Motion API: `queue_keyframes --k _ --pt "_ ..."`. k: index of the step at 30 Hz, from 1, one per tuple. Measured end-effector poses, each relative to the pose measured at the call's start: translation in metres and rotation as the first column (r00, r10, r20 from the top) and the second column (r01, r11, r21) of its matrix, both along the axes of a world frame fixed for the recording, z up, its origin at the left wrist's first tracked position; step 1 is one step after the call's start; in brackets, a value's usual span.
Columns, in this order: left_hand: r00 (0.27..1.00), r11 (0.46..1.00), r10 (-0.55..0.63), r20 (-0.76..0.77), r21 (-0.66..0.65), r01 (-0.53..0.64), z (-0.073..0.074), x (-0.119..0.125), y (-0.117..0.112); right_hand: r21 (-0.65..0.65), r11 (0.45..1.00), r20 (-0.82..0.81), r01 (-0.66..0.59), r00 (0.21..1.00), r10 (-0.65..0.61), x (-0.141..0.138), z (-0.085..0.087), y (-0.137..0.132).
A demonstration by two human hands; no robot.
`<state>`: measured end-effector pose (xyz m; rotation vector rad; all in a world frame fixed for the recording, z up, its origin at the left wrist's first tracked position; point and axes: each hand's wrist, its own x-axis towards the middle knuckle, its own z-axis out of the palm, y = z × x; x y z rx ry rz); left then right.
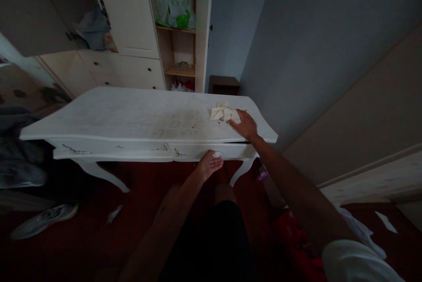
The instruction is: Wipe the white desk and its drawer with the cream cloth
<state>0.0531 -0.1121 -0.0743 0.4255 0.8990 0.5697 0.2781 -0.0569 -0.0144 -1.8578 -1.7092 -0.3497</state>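
A white table [132, 101] with curved legs stands before me, its top smudged with dark grime near the middle. My right hand [244, 124] is closed on a crumpled cream cloth [224, 113], pressed to the right part of the tabletop. Below the front edge, my left hand [210, 165] has its thumb and fingers around a pale drawer knob [216, 154]. The right drawer [194, 151] shows a narrow dark gap along its top. A few small dark specks lie on the top beside the cloth.
Behind the table, a cream wardrobe [135, 13] has an open section holding plastic bags [178, 5]. A small brown stand [224, 85] is by the grey wall [316, 31]. A shoe [44, 221] lies on the red floor at left, and a red item [293, 238] lies at right.
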Motion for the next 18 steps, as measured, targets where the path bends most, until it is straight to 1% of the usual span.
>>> queue_keyframes --k 3,9,14,16,18 --pt "1.000 1.000 0.008 -0.007 0.006 -0.008 -0.001 -0.008 -0.023 0.003 1.000 -0.002 -0.009 1.000 0.009 -0.001 0.001 -0.001" --pt "1.000 1.000 -0.006 -0.018 0.029 0.006 -0.011 -0.020 -0.074 -0.012 1.000 0.005 0.010 1.000 -0.010 -0.003 0.003 -0.003" --pt "0.998 1.000 0.020 -0.060 -0.021 -0.022 -0.010 -0.027 -0.112 -0.016 1.000 0.007 0.018 1.000 -0.018 -0.003 0.002 -0.002" --pt "0.998 0.999 0.021 -0.065 -0.042 -0.023 -0.016 -0.029 -0.127 -0.026 0.999 0.010 0.024 1.000 -0.024 -0.003 0.002 -0.002" --pt "0.996 0.998 0.026 -0.080 -0.047 -0.030 -0.031 -0.033 -0.141 -0.024 0.999 0.013 0.022 1.000 -0.022 -0.003 0.002 -0.003"
